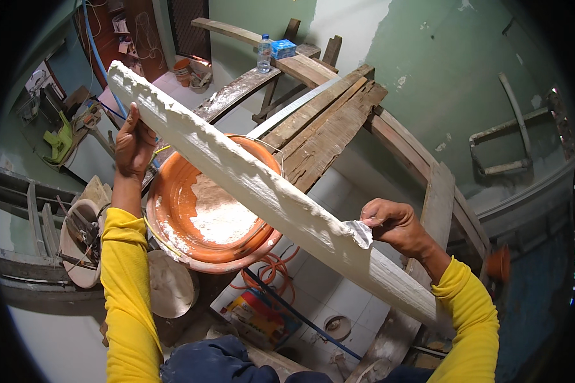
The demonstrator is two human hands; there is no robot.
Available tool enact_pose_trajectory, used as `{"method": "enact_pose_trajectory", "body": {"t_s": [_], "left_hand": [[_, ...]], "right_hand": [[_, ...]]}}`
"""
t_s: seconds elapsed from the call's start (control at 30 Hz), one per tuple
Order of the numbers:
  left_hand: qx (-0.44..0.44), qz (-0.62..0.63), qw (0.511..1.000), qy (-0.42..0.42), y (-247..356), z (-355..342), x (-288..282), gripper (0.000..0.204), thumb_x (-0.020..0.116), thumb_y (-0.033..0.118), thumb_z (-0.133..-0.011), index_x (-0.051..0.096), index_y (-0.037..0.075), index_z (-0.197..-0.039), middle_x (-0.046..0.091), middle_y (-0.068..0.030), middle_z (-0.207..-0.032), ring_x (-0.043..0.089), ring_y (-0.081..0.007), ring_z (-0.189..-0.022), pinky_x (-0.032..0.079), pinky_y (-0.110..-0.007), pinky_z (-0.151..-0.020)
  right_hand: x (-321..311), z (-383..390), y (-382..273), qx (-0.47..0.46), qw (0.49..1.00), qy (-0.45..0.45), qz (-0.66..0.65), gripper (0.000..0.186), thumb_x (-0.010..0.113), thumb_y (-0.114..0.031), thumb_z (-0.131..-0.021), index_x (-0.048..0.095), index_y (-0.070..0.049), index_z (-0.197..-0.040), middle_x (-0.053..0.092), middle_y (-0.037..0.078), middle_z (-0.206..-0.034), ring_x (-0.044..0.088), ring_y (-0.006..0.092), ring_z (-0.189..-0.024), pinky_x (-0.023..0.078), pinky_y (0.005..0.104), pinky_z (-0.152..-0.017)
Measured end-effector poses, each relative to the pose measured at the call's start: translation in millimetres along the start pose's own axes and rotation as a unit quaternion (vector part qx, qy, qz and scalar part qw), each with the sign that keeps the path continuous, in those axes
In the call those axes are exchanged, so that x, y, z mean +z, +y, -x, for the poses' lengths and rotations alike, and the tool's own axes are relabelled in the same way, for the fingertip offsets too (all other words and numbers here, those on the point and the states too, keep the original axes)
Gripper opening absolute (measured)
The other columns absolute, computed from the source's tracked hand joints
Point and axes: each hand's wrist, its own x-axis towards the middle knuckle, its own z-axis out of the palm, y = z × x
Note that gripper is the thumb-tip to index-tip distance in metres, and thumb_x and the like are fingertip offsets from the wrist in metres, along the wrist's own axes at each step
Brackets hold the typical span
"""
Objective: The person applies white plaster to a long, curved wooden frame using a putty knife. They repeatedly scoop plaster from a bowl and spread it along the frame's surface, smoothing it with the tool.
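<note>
Nearest my camera, as I read it, a long white strip (pixel 255 185) slants from the upper left of the frame down to the lower right, rough with pale paste along its upper edge.

At left, the left hand (pixel 135 143) grips the strip near its upper-left end, thumb up against the lower edge. Under the strip, left of centre, I see an orange tub (pixel 163 210) with white powdery material (pixel 220 214) in it; a pale bucket (pixel 171 284) sits below. Right of centre, the right hand (pixel 396 223) is closed in a pinch on a small, thin scraper (pixel 361 235), smeared white and set at the strip's upper edge.

I judge that what counts is the scraper's angle to that long axis: the coated edge runs up and left from the right hand, which is nearer the strip's lower-right end.

I can't make out most of the left fingers, or how the strip's lower-right end is supported, near the right sleeve (pixel 469 319). The strip covers part of the tub, and the scraper's outline is lost under paste.
</note>
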Motion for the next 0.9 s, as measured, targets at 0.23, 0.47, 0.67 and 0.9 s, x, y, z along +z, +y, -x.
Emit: {"method": "enact_pose_trajectory", "body": {"t_s": [0.23,0.47,0.67,0.9], "left_hand": [[0.003,0.009,1.000,-0.009,-0.2,-0.1,-3.3,0.028,0.053,0.015,-0.106,0.060,0.001,-0.129,0.071,-0.0122,-0.122,0.069,-0.0211,-0.112,0.059,-0.036,-0.096],[0.001,0.038,0.999,0.005,-1.5,0.0,-10.1,0.027,0.051,0.013,-0.107,0.060,0.000,-0.128,0.070,-0.0132,-0.124,0.068,-0.0214,-0.114,0.059,-0.036,-0.099],[-0.008,0.047,0.999,0.000,-5.9,2.0,-18.2,0.025,0.052,0.013,-0.106,0.060,0.000,-0.127,0.069,-0.0131,-0.124,0.067,-0.0216,-0.116,0.058,-0.036,-0.100],[-0.005,0.045,0.999,0.022,-3.2,1.3,-23.9,0.025,0.054,0.012,-0.105,0.060,0.000,-0.127,0.070,-0.0128,-0.124,0.067,-0.0215,-0.116,0.058,-0.036,-0.102]], "right_hand": [[-13.1,25.2,-1.7,-0.016,0.998,0.018,0.064,0.023,0.079,0.011,-0.078,0.071,-0.007,-0.089,0.070,0.005,-0.098,0.065,0.0151,-0.096,0.053,0.0304,-0.087],[-20.7,48.7,1.2,-0.014,0.992,0.048,0.115,0.022,0.080,0.009,-0.078,0.071,-0.007,-0.090,0.072,0.005,-0.098,0.065,0.0151,-0.097,0.053,0.0307,-0.086],[-22.2,64.9,1.5,-0.008,0.985,0.084,0.152,0.022,0.080,0.008,-0.079,0.072,-0.008,-0.092,0.071,0.005,-0.098,0.065,0.0153,-0.097,0.054,0.0305,-0.087],[-29.7,83.4,-1.1,0.023,0.967,0.169,0.188,0.027,0.079,0.010,-0.078,0.072,-0.008,-0.097,0.070,0.006,-0.101,0.066,0.0144,-0.099,0.054,0.0296,-0.087]]}}
